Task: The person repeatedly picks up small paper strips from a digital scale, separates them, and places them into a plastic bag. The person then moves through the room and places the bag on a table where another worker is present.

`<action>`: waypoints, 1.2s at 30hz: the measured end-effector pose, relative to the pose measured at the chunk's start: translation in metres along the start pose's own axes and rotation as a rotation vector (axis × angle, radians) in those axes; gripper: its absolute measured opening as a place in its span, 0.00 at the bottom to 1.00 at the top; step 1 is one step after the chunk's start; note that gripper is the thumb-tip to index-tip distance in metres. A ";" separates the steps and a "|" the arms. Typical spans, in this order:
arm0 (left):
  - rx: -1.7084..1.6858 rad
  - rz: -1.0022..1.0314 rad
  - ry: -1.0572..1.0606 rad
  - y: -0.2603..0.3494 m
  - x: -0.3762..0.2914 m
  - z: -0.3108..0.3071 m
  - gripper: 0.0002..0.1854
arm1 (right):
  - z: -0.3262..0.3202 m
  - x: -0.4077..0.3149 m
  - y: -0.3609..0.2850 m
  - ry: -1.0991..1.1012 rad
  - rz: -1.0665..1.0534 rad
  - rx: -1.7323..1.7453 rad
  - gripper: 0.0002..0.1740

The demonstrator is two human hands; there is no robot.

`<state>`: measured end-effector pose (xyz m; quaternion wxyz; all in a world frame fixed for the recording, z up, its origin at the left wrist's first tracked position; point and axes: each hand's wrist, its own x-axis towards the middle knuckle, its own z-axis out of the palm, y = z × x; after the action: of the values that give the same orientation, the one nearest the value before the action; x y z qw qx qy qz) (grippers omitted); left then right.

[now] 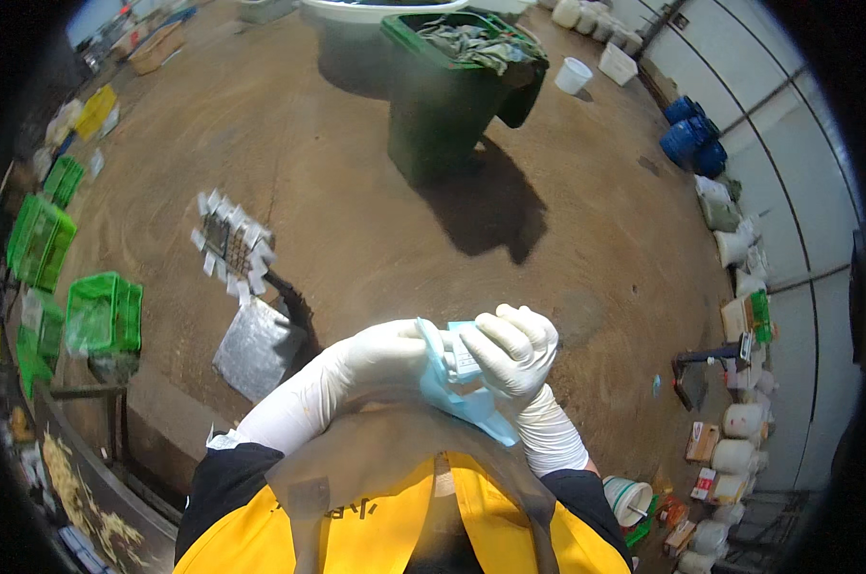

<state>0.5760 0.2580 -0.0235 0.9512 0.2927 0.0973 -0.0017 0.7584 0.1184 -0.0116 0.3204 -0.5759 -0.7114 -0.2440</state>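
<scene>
In front of my chest, my left hand [398, 353] and my right hand [517, 350] come close together, both in long white gloves. A crumpled light blue thin sheet [487, 410] hangs between them, pinched by the left fingers. Beside it is a small pale item bearing print [466, 356], against the curled fingers of the right hand. Whether that item is separate from the sheet, I cannot tell. The fingertips of the left hand are partly hidden behind the sheet. A brown translucent apron [375, 448] covers part of a yellow vest.
A green wheeled bin [436, 100] full of crumpled material stands ahead. A metal square [253, 350] and a rack edged with white pieces [233, 242] are at left. Green crates [105, 312] line the left; a metal-edged table [110, 495] is near. Blue barrels [691, 140] stand right.
</scene>
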 end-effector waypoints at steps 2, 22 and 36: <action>-0.168 0.037 -0.031 0.012 0.023 -0.016 0.16 | 0.011 0.009 0.018 -0.026 0.025 -0.022 0.25; 0.209 0.233 0.202 0.212 0.258 -0.142 0.16 | 0.183 0.123 0.345 -0.075 0.130 0.336 0.28; 0.214 0.261 0.254 0.342 0.444 -0.126 0.21 | 0.193 0.205 0.534 0.056 -0.159 0.204 0.19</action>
<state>1.0087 0.6350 -0.0176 0.8869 0.4002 0.1768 0.1483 1.2193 0.5090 -0.0024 0.3767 -0.4752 -0.7666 -0.2113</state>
